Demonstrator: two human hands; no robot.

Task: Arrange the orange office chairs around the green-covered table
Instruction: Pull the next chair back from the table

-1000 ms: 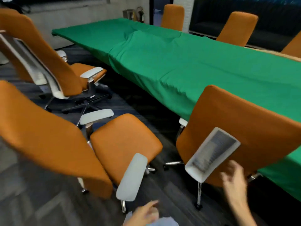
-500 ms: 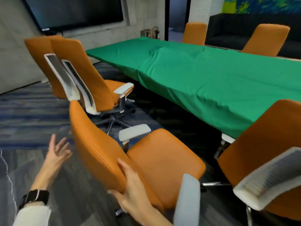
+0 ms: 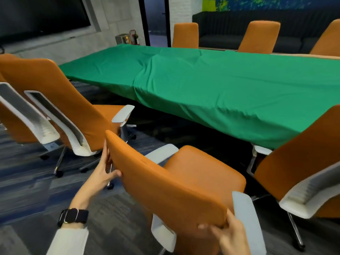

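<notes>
An orange office chair point(image 3: 165, 183) with pale armrests stands right in front of me, its seat facing the long green-covered table point(image 3: 211, 85). My left hand point(image 3: 103, 173) grips the left edge of its backrest, a black watch on the wrist. My right hand point(image 3: 226, 234) holds the backrest's right corner from below. Another orange chair point(image 3: 301, 159) is tucked at the table's near edge on the right. Two more orange chairs point(image 3: 55, 100) stand together on the left, away from the table.
Three orange chairs point(image 3: 258, 36) line the table's far side, with a dark sofa point(image 3: 230, 32) behind them. A large dark screen point(image 3: 42, 13) hangs on the left wall. A doorway point(image 3: 156, 19) opens at the back. Carpeted floor lies between the left chairs and the table.
My left hand has come in from the open air and taken hold of the backrest's left edge. My right hand has shifted to the backrest's right corner. The view has swung right.
</notes>
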